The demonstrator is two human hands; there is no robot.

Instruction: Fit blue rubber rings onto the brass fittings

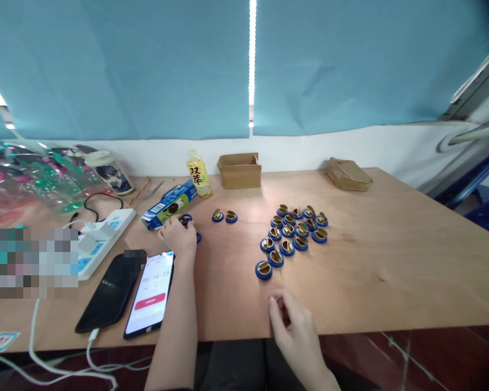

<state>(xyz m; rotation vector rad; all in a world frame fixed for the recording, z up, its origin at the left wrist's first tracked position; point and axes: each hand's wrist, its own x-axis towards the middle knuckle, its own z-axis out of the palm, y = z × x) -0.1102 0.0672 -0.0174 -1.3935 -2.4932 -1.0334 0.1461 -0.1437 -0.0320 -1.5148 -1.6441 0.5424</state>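
Observation:
My left hand (178, 237) is at the left of the table with its fingers curled down. Beside its fingertips lies a blue-rimmed round piece with a gold metal top (185, 219). Another blue rim (199, 237) shows partly past the hand's right side. What the left fingers hold, if anything, is hidden. My right hand (295, 323) rests near the front edge, thumb and fingers curled toward each other with nothing visible between them. Ahead of it spreads a cluster of several similar blue-and-gold pieces (287, 230). Two more such pieces (224, 216) sit between the hands, farther back.
A blue box (171, 203), a yellow drink bottle (199, 175) and an open cardboard box (240, 171) stand behind. Another cardboard packet (348, 174) lies back right. To the left are a phone showing a timer (150, 293), a dark phone (112, 290), a power strip (101, 247) and cables.

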